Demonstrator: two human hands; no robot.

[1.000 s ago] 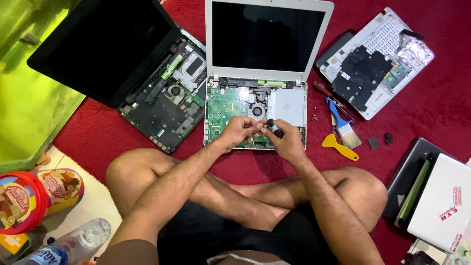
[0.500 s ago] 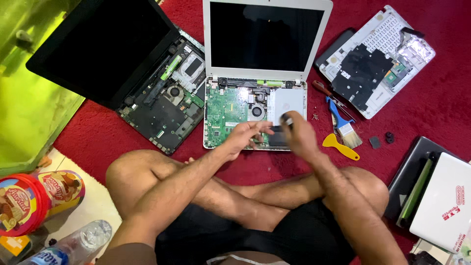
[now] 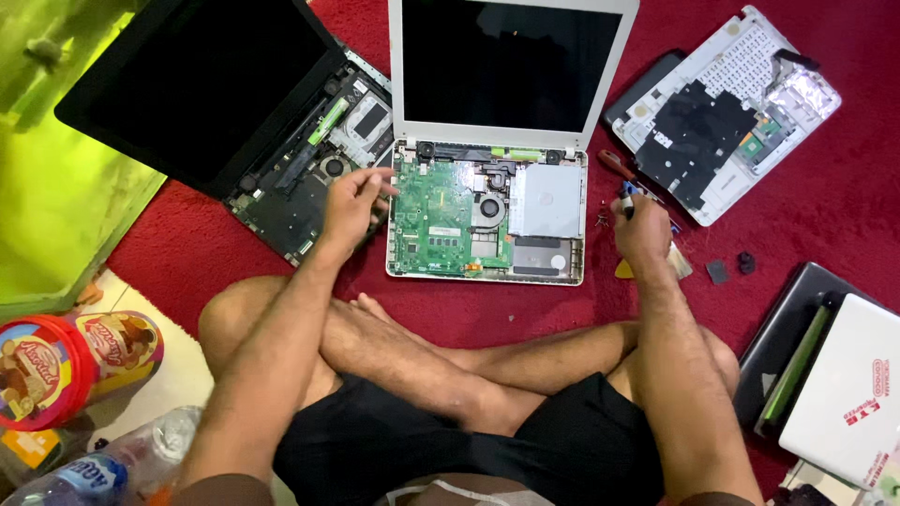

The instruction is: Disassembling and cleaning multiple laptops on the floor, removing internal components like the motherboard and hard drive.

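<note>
Beside red carpet [image 3: 825,187], lidded tub [image 3: 42,370], contents hidden.

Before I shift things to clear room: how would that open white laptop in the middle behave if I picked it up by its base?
The white laptop would likely be top-heavy: its screen stands open, so it may tip back. With the cover off, the green board and fan lie bare, so probably fragile to grip. The left hand rests at its edge.
</note>
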